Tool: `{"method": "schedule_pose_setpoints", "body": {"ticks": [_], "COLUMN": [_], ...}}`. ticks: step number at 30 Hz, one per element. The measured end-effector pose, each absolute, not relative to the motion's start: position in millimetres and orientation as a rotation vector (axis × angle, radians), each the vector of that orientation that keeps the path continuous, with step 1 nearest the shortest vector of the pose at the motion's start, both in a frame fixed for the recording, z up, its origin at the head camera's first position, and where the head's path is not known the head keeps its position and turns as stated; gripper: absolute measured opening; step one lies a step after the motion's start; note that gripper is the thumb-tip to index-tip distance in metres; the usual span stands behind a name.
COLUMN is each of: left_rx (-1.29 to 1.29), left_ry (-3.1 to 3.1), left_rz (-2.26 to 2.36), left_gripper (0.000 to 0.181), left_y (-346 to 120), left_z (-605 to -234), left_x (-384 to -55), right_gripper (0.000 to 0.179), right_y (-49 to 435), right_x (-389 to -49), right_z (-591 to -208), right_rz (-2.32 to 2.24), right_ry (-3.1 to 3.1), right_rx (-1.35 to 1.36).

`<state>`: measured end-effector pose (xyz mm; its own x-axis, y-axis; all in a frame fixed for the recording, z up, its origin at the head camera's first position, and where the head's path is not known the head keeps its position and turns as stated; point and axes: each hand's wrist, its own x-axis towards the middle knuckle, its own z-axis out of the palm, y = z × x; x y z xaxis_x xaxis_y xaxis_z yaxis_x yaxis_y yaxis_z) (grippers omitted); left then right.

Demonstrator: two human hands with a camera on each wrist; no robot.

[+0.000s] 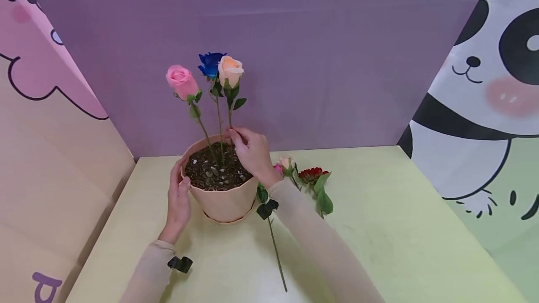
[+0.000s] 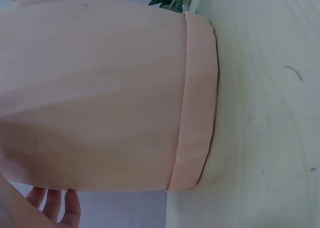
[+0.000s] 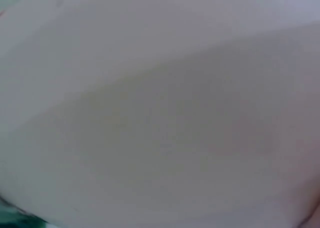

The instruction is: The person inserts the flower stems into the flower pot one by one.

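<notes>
A pale pink flower pot (image 1: 225,204) filled with dark soil holds a pink rose (image 1: 182,82), a blue rose (image 1: 210,64) and a peach rose (image 1: 230,71). My right hand (image 1: 252,151) reaches over the pot's right rim and pinches the peach rose's stem between thumb and fingers. Its lower stem is partly hidden by the hand. With my left hand (image 1: 178,200) I hold the pot's left side, thumb at the rim; in the left wrist view its fingers (image 2: 51,204) lie along the pot wall (image 2: 100,97). The right wrist view is filled by the blurred pot wall (image 3: 150,112).
Right of the pot, a dark red flower (image 1: 311,174) with green leaves and a pale pink flower (image 1: 286,162) lie on the light table (image 1: 379,209). A loose stem (image 1: 275,251) stretches toward the front. A purple backdrop (image 1: 320,83) stands behind.
</notes>
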<state>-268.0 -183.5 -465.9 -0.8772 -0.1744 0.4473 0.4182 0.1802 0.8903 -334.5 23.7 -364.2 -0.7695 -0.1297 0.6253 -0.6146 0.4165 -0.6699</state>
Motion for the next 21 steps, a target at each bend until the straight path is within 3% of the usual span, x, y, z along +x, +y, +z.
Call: {"method": "schedule_pose_setpoints", "body": {"ticks": [21], "left_rx": [-0.258], "left_ry": [-1.998], "left_rz": [-1.731], "left_gripper": [0.060], "left_y": [-185.3], "left_z": [-469.5], "left_x": [-267.3], "right_gripper": [0.019], "right_y": [68.8], "right_x": [-318.7], "right_z": [-390.2], "right_rz": [1.581], "right_ry": [-1.973], "right_rx": [0.528]}}
